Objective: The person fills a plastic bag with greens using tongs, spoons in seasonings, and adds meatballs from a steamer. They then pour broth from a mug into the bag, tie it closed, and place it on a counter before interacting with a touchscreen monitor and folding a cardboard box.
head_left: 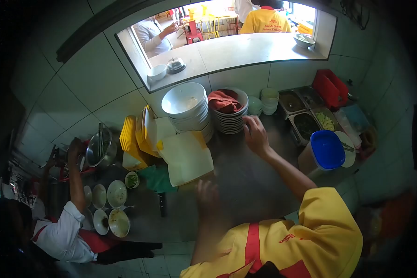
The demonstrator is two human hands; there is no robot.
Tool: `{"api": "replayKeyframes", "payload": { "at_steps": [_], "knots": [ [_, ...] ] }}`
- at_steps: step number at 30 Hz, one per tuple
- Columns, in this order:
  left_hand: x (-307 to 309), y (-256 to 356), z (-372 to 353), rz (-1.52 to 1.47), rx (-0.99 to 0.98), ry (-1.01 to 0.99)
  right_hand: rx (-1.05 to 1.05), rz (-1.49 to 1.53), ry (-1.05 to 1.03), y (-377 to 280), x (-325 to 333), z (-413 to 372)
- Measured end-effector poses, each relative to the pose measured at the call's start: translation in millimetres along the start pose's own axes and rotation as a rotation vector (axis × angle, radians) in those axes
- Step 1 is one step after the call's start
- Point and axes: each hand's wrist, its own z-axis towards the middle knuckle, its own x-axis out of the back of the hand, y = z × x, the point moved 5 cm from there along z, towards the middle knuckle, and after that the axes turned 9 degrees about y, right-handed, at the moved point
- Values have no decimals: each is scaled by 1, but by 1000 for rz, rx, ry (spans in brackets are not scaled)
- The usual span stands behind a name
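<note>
yellow short-sleeved shirt with red centre stripe and red lettering.

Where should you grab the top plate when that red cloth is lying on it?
Take the top plate by its rim on the near right side. The red cloth covers its middle, and the stack of big bowls crowds its left edge. On the right the rim sticks out bare and flat, easy to pinch.

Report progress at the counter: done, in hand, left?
Done: plates and bowls stand stacked, a red cloth on the plates. In hand: right hand touches the plate stack; left hand, blurred, hovers near the white paper. Left: no plate is off the stack.
</note>
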Motion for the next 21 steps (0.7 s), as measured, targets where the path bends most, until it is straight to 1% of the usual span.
{"api": "replayKeyframes", "payload": {
  "at_steps": [1,3,4,6,7,8,9,10,11,13,14,15,16,17,18,19,20,21],
  "knots": [
    [-2,7,-6,-14,0,-4,-1,-14,-1,3,-7,16],
    [-3,25,-15,-75,-26,-80,134,-213,64,5,-17,40],
    [-3,30,-18,-103,2,-76,130,-230,68,12,-17,47],
    [-9,33,-25,-146,1,-98,108,-628,-299,30,-38,57],
    [-12,32,-25,-176,10,-115,104,-636,-293,34,-38,65],
    [-15,30,-23,-181,4,-117,211,-608,-456,36,-43,69],
    [-18,29,-19,-248,-14,-119,321,-576,-617,40,-46,69],
    [-23,28,-13,-315,-31,-120,344,-442,-594,44,-43,73],
    [-28,28,-4,-320,-34,-117,281,-356,-629,44,-39,81],
    [-42,22,23,-549,132,-109,17,-335,-902,44,-40,95],
    [-44,25,36,-563,113,-104,50,-263,-711,37,-40,104],
    [-45,24,58,-602,250,-85,90,-203,-509,35,-41,107],
    [-55,24,85,-654,370,-62,190,-142,-334,35,-49,108],
    [-79,15,107,-894,497,5,91,-214,-335,46,-59,102],
    [-104,2,126,-1141,621,46,-218,-318,-498,-4,-37,110],
    [-121,-13,152,-784,474,87,-2,-507,-501,77,-111,89],
    [-94,10,192,-635,419,136,69,-579,-575,86,-118,83],
    [-93,12,218,-498,444,102,-72,-477,-633,77,-110,87]
  ]
}}
